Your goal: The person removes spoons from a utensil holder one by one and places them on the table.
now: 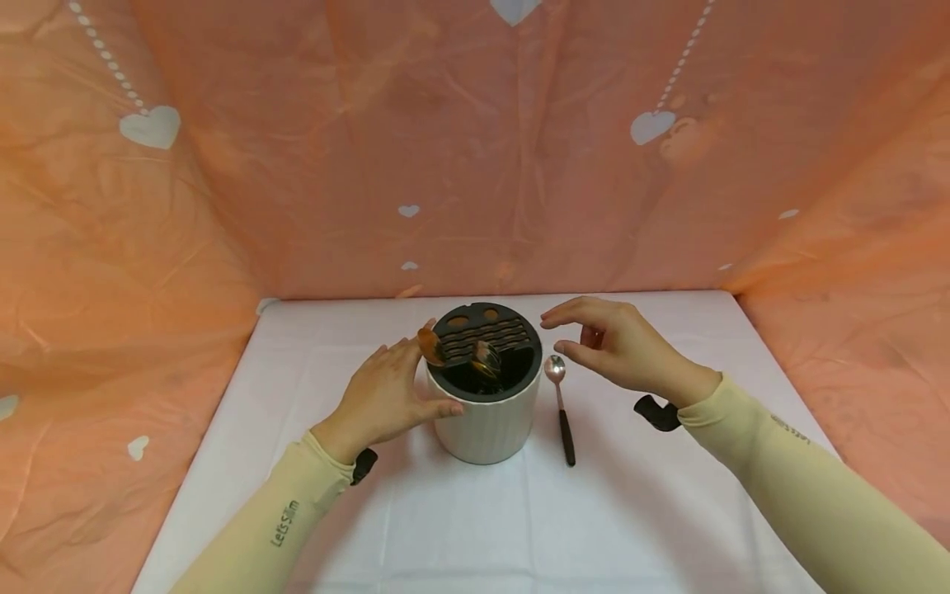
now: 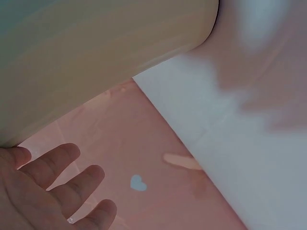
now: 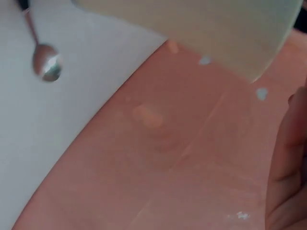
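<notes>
A ribbed white utensil holder [image 1: 484, 429] with a dark slotted lid [image 1: 486, 334] stands upright on the table. A brown, rounded utensil head [image 1: 430, 346] rises at its left rim, and a shiny utensil head [image 1: 486, 360] shows in the large front opening. Against the holder's left side is my left hand [image 1: 386, 398], its thumb toward the front and its fingers spread. My right hand [image 1: 619, 342] hovers off the right rim, fingers loosely bent around nothing. Below it a metal spoon [image 1: 555, 369] with a black handle lies on the cloth, bowl pointing away from me.
White cloth [image 1: 453, 528] covers the table. Orange-pink curtains [image 1: 475, 165] printed with white hearts hang behind and on both sides. A dark strap piece [image 1: 657, 412] shows under the right wrist, with another [image 1: 364, 466] at the left wrist.
</notes>
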Tool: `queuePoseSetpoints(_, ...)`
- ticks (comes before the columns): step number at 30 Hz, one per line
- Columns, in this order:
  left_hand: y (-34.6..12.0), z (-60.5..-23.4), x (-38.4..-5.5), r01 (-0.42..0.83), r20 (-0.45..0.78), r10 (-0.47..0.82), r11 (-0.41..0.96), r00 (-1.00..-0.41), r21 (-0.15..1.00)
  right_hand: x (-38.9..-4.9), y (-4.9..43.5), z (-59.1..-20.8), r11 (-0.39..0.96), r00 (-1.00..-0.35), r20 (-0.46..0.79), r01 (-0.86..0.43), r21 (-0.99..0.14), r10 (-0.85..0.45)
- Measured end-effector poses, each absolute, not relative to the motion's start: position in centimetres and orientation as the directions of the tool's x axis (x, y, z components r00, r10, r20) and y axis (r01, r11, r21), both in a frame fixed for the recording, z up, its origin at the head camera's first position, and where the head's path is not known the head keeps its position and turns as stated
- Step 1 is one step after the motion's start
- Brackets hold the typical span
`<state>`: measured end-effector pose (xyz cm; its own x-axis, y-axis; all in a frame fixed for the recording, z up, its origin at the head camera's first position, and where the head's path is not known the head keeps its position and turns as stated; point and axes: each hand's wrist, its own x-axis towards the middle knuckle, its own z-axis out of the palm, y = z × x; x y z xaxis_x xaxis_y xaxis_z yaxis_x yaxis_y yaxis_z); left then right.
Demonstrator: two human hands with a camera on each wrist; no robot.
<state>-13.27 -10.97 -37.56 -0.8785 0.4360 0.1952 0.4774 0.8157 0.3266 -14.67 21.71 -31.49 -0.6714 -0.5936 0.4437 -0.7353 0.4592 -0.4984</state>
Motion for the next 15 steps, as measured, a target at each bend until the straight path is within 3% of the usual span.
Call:
queuePoseSetpoints(7,-10.9,-37.5,-13.3,0.474,0.192,0.434,0.817,-0.88,0.328,-13.8,19.7,-30.8,0.367,-0.627,0.412,-0.749,-0.551,-0.661)
queuePoseSetpoints(15,-11.0,-37.7,-13.3,0.478,0.196,0.436,0.817,-0.878,0.324,-14.0,18.3,-30.7,0.333,-0.565,0.403,-0.791,-0.513,-0.72)
